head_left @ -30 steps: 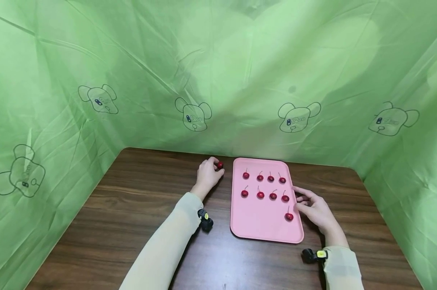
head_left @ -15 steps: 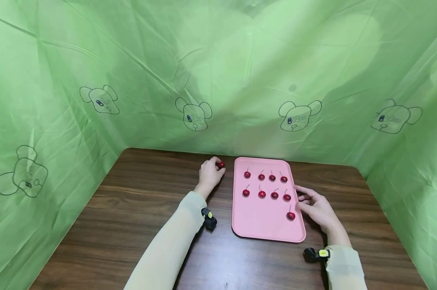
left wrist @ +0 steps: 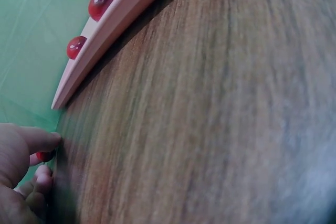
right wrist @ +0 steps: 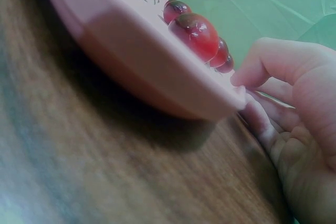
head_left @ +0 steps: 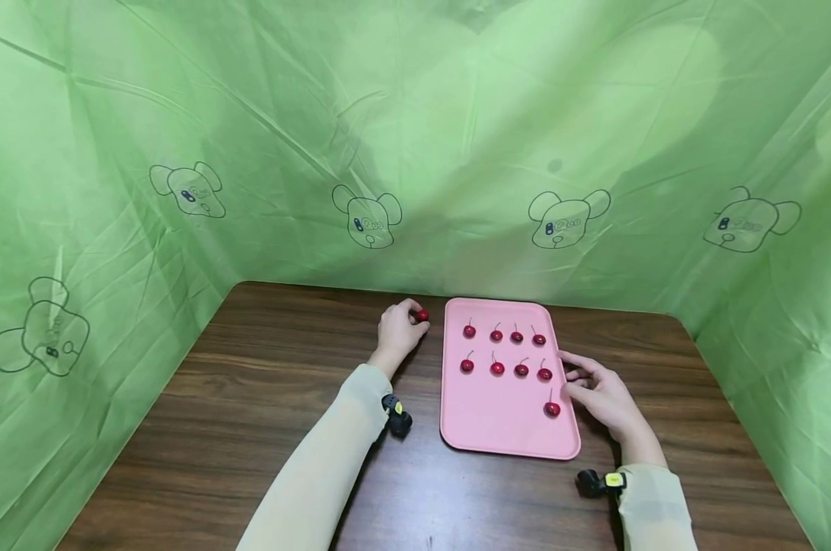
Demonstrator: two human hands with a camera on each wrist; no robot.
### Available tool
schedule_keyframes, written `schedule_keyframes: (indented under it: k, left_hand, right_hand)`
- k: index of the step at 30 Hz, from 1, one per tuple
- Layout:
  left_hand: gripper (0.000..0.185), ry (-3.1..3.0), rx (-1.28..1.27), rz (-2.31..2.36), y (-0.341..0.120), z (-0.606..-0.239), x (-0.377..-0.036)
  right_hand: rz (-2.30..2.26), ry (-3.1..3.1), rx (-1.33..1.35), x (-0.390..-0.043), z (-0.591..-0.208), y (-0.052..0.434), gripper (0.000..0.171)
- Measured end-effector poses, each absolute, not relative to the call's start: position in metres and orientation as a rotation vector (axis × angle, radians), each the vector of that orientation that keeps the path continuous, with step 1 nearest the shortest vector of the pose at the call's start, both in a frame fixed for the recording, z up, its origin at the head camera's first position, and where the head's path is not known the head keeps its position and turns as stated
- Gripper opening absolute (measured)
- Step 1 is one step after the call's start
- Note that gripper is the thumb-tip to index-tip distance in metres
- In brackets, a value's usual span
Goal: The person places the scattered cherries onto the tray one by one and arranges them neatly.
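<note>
At the back of the table, my left hand (head_left: pixel 398 333) has a red cherry (head_left: pixel 422 314) between thumb and fingertips, left of the pink tray (head_left: pixel 498 436). In the left wrist view that cherry (left wrist: pixel 45 156) shows partly behind the thumb; its stem is hard to make out. Several stemmed cherries lie on the tray: two rows toward the back, plus a single cherry (head_left: pixel 552 409) in front at the right. My right hand (head_left: pixel 604 398) holds the tray's right edge, and in the right wrist view its thumb (right wrist: pixel 262 64) lies at the rim.
The brown wooden table (head_left: pixel 264 383) carries the tray right of its middle. A green cloth (head_left: pixel 457 153) with drawn bear heads hangs behind and at both sides. Each wrist wears a small black camera; the left one (head_left: pixel 397 417) sits near the tray's left side.
Hands and tray shift only slightly in the head view, all together with the background. The left hand keeps the cherry, and the right hand stays at the tray's edge.
</note>
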State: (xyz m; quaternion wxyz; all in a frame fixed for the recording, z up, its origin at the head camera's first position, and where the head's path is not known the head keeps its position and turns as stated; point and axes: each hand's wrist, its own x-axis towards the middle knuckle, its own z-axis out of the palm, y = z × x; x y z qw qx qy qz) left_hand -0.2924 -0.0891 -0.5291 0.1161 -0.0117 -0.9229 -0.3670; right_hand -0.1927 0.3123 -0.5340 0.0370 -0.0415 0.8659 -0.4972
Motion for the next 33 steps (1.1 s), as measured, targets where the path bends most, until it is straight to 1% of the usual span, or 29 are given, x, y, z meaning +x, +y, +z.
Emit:
schedule_keyframes:
  k: [6,18,27,33]
  left_hand:
    - [0.023,-2.706,-0.028,-1.083,-0.088,-0.530,-0.290]
    - [0.020,-2.676,-0.027,-1.146,-0.092,-0.533,-0.289]
    - [0.019,-2.627,0.044,-1.312,-0.096,-0.522,-0.280]
    - [0.020,-2.573,0.004,-1.325,-0.098,-0.517,-0.275]
  right_hand:
    - [-1.515,2.654,-0.119,-0.192,-0.535,0.312,0.065]
    - [-1.508,2.657,-0.104,-0.191,-0.532,0.310,0.064]
    - [-1.512,2.658,-0.098,-0.191,-0.531,0.310,0.065]
    - [-1.507,2.658,-0.100,-0.191,-0.530,0.310,0.064]
